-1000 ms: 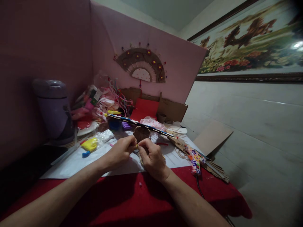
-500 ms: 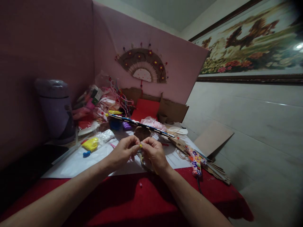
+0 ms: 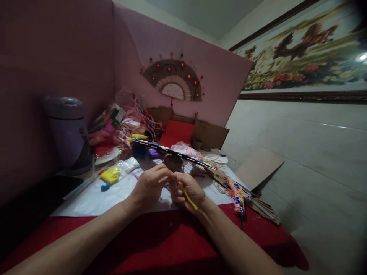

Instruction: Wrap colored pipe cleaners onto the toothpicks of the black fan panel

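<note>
My left hand (image 3: 151,186) and my right hand (image 3: 189,191) meet over the front of the white sheet (image 3: 94,204), fingertips touching. The left fingers are curled and pinched together; whatever lies between them is hidden. My right hand is closed, and a thin yellow strip-like thing (image 3: 190,200) runs out across its palm towards the wrist. Just beyond the hands, a long dark strip (image 3: 172,151) with white and blue pieces along it slants above a round brown object (image 3: 172,163). Left of my hands lies yellow clay (image 3: 110,175) in clear wrapping, with a blue lump (image 3: 105,187) beside it.
A flower-patterned glue gun (image 3: 237,196) with a cord lies right, by cardboard pieces (image 3: 262,210). A purple bottle (image 3: 67,133) stands left, near heaped plastic packets (image 3: 126,122). A decorated fan (image 3: 174,80) hangs on the pink panel (image 3: 218,80). Red cloth (image 3: 137,240) covers the front.
The small yellow piece seen between my fingertips is now hidden. My left hand has turned, its back more towards me, and the yellow strip has come into view in my right hand.
</note>
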{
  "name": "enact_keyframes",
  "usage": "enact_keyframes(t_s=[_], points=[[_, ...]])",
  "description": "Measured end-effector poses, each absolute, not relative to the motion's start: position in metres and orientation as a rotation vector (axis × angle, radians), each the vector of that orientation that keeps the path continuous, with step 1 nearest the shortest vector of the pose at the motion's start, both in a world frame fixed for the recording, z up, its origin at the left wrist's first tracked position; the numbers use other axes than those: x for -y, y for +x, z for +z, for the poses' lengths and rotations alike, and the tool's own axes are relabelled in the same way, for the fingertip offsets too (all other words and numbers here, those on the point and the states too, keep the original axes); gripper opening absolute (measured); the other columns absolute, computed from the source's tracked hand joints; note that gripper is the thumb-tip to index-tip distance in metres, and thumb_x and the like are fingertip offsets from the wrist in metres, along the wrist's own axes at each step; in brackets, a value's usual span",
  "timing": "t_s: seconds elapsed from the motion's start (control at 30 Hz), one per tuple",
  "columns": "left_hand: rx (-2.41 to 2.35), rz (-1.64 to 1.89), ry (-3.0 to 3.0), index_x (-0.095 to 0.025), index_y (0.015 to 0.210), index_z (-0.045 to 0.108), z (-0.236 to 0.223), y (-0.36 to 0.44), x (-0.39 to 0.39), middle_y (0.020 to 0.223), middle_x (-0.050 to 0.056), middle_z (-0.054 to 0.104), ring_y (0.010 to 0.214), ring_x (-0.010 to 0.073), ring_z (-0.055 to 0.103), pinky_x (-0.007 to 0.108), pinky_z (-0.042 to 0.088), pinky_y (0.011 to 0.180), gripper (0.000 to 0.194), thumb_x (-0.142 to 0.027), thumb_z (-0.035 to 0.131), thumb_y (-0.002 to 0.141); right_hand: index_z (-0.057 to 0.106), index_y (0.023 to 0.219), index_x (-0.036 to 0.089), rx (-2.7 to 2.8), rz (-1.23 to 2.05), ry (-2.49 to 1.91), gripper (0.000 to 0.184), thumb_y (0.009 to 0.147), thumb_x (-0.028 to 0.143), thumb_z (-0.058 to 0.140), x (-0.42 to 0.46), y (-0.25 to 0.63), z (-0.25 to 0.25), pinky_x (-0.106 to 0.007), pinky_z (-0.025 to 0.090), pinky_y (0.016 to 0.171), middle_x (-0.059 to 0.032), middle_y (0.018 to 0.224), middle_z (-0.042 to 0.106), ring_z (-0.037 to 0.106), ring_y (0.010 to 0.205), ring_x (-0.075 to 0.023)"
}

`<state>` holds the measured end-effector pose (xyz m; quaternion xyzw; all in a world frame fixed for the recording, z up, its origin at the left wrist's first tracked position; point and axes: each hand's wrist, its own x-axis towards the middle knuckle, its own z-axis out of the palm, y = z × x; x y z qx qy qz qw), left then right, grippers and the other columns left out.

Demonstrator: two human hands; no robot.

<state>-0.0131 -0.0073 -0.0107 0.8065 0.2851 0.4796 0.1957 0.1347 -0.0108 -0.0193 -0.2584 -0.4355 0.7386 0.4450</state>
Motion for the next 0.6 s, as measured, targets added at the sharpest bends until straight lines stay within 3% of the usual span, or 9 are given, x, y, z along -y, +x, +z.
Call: enact_keyframes(t_s=[0.13,0.27,0.4,0.6], points=[[-0.851,1.37,2.366,-0.019,0.075,0.062,-0.009,-0.015,0.008,0.073,0.003,0.057,0.069,0.0143,0.053,0.026,0.04,0.064,0.019,-0.014,0.045,0.082,0.049,0.067,0.016,1.094,1.909,-0.614,0.014,0.071,0.023,0.061,0.011,0.137,-0.018,-0.013,0.015,0.032,0.0072,0.049,0.042,0.024,0.036,-0.0022],[-0.882,1.36,2.104,-0.018,0.069,0.057,-0.007,-0.014,0.007,0.065,0.0,0.056,0.062,0.0132,0.053,0.024,0.042,0.057,0.009,-0.016,0.052,0.077,0.049,0.072,0.017,1.103,1.856,-0.661,0.018,0.068,0.024,0.065,0.013,0.135,-0.017,-0.013,0.019,0.031,0.0063,0.052,0.048,0.029,0.036,-0.0026],[-0.791,1.188,1.747,-0.016,0.074,0.053,-0.009,-0.014,0.003,0.062,-0.002,0.054,0.05,0.012,0.052,0.022,0.042,0.042,0.011,-0.028,0.055,0.075,0.049,0.068,0.018,1.188,1.639,-0.76,0.016,0.066,0.024,0.063,0.016,0.128,-0.018,-0.014,0.019,0.03,0.0064,0.049,0.05,0.029,0.033,-0.0033],[-0.793,1.22,1.614,-0.015,0.069,0.053,-0.009,-0.014,0.0,0.059,-0.004,0.052,0.044,0.0092,0.05,0.021,0.042,0.037,0.015,-0.028,0.06,0.07,0.05,0.065,0.018,1.446,1.242,-0.852,0.017,0.072,0.029,0.06,0.018,0.123,-0.022,-0.017,0.022,0.036,0.0068,0.049,0.047,0.032,0.038,-0.0047]])
